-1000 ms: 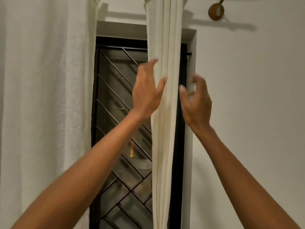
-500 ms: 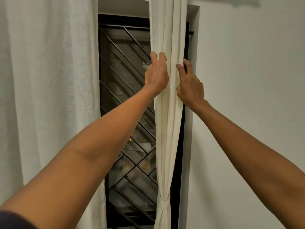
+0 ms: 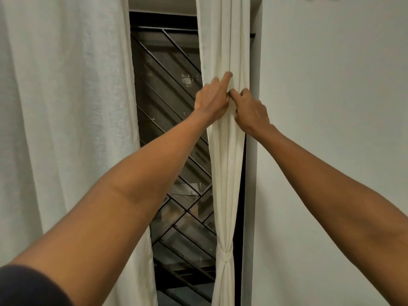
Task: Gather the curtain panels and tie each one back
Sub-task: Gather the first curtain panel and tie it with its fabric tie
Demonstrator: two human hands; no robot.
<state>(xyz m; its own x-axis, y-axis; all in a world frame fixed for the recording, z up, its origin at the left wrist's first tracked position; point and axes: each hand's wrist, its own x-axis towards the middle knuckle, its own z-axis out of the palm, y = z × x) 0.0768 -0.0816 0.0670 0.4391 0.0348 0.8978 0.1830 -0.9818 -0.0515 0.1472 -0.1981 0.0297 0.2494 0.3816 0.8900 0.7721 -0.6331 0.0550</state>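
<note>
A cream curtain panel (image 3: 227,173) hangs gathered into narrow folds at the right side of the window. A matching fabric tie (image 3: 225,258) cinches it low down. My left hand (image 3: 213,100) grips the panel's left folds at chest height, index finger stretched up along the cloth. My right hand (image 3: 250,111) pinches the folds from the right, knuckles touching the left hand. A second, wider white curtain panel (image 3: 66,129) hangs loose over the left of the window.
A dark window with a black diagonal metal grille (image 3: 172,120) shows between the two panels. The window's white frame (image 3: 256,62) runs down beside the gathered panel. A plain white wall (image 3: 331,107) fills the right.
The view has tilted down, bringing the tie into sight. Both hands have closed in from either side of the gathered panel and now hold its folds together, touching each other.
</note>
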